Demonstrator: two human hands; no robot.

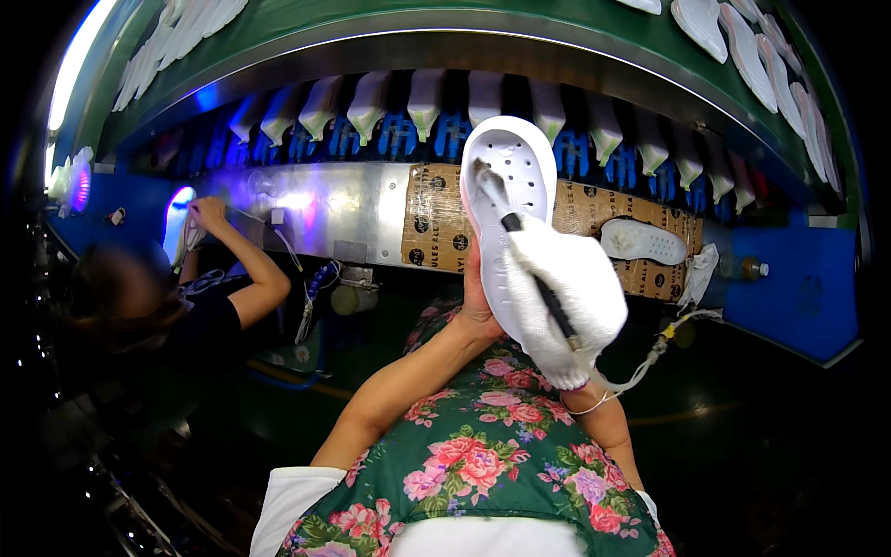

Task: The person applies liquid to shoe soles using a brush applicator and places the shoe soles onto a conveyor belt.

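Note:
My bare left hand is wrapped round the left edge of a white shoe sole and holds it up, toe end away from me. Small holes dot its upper face. In a white knitted glove, my right hand grips a brush with a black handle. Its bristle tip lies over the left part of the sole's toe area, seemingly touching it. The glove covers much of the sole's heel half. A corded band circles my right wrist.
Another white sole lies on the cardboard covering the metal bench, beside a crumpled white cloth. Pale shoe parts line the back above blue holders. More soles rest on the green shelf. At left, a co-worker's hand works under bright light.

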